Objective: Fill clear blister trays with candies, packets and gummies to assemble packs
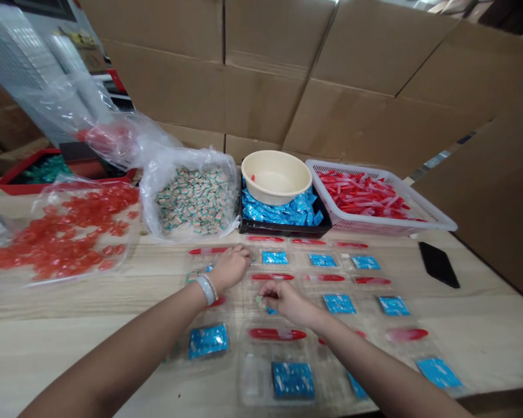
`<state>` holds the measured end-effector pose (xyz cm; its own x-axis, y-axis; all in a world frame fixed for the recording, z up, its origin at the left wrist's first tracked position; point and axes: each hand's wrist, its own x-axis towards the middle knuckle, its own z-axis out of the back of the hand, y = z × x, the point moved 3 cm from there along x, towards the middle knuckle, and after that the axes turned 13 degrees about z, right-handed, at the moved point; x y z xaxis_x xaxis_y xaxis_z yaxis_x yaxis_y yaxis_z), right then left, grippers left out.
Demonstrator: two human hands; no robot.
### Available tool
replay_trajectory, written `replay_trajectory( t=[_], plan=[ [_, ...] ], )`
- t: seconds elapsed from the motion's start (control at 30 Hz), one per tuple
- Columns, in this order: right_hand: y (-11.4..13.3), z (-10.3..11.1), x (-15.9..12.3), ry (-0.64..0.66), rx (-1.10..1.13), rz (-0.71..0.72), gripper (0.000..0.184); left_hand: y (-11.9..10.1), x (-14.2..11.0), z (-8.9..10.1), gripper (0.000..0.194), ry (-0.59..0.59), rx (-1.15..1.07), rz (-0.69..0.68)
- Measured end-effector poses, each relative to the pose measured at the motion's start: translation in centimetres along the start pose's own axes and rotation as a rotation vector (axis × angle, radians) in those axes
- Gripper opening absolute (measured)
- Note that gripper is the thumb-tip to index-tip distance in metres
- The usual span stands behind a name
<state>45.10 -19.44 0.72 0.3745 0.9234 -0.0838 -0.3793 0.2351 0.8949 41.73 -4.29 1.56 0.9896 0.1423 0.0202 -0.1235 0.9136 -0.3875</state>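
Observation:
Clear plastic blister trays [279, 354] lie in rows on the wooden table [65, 342], holding blue square sachets [208, 341] and red sticks [278, 334]. My right hand [287, 303] pinches a small green-and-white sachet [260, 301] over a tray cell, just above a blue sachet. My left hand [230, 267], with a white band [206, 289] on its wrist, curls down on the top row, next to a red stick [209, 251]. Its fingers hide whatever lies beneath them.
Along the back stand a bag of green-and-white sachets [196, 200], a bag of red-orange pieces [70, 232], a cream bowl [275, 177] on a black tray of blue sachets [283, 217], and a white basket of red sticks [366, 197]. A black phone [439, 265] lies right. Cardboard sheets rise behind.

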Motion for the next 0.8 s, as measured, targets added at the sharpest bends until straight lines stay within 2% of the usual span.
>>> replay_trajectory(
  t=[0.13, 0.27, 0.4, 0.53, 0.73, 0.8],
  plan=[
    [0.2, -0.2, 0.2, -0.005, -0.064, 0.022, 0.015, -0.1, -0.4, 0.0, 0.022, -0.007, 0.083, -0.057],
    [1.1, -1.0, 0.3, -0.007, -0.192, 0.106, 0.023, -0.3, -1.4, 0.8, 0.023, -0.02, 0.031, -0.097],
    [1.7, -2.2, 0.1, -0.032, -0.353, 0.195, 0.024, -1.2, -3.1, 1.8, 0.021, -0.029, -0.05, -0.116],
    [1.5, -3.1, -0.2, -0.092, -0.425, 0.238, 0.025, -1.9, -5.4, 1.9, 0.021, 0.032, -0.143, -0.136],
    [1.2, -1.9, -1.2, -0.205, -0.495, 0.194, 0.018, -2.2, -7.4, 0.9, 0.023, 0.094, -0.102, -0.14],
    [1.2, -1.6, -1.7, -0.195, -0.515, 0.208, 0.017, -2.4, -7.6, 0.6, 0.023, 0.1, -0.068, -0.154]
  ],
)
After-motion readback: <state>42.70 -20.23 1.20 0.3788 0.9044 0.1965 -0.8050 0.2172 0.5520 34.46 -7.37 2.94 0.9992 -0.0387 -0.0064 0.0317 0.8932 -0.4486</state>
